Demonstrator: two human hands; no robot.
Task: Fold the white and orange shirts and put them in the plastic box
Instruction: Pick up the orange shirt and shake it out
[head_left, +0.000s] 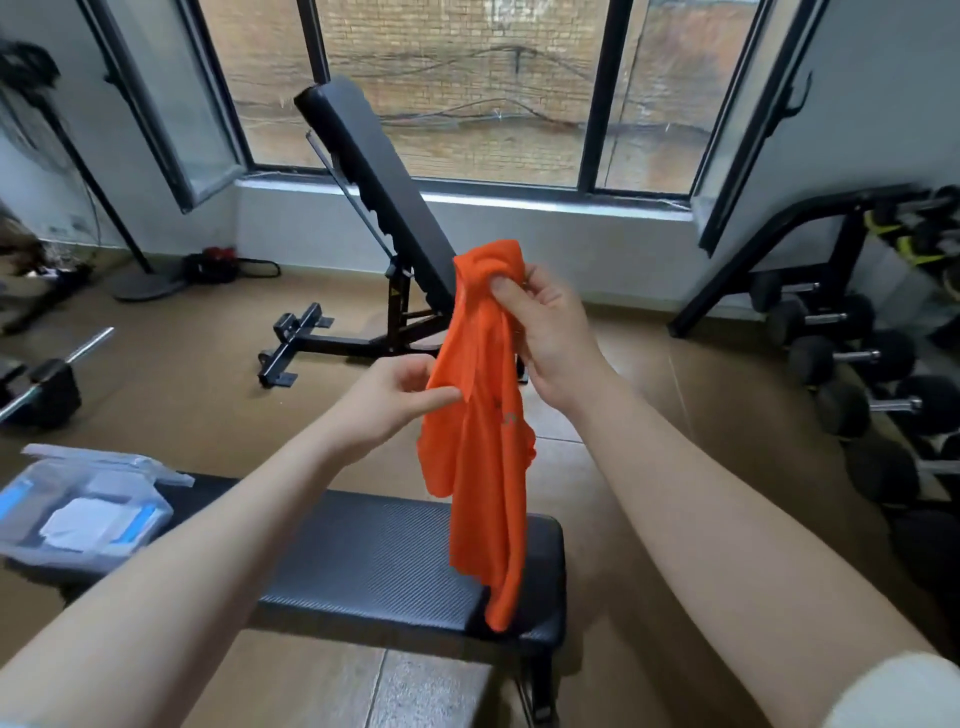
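An orange shirt (483, 467) hangs bunched in the air above the flat black bench (374, 566), its lower end touching the pad. My right hand (545, 322) grips its top between thumb and fingers. My left hand (395, 395) pinches the shirt's left edge lower down. A clear plastic box (78, 514) stands open on the bench's left end. Inside it lies a folded white shirt (85, 522).
An inclined black bench (374, 171) stands ahead under the window. A dumbbell rack (852, 364) lines the right side. A barbell (62, 364) lies on the floor at left, near a stand base (140, 286). The box lid (104, 460) rests behind the box.
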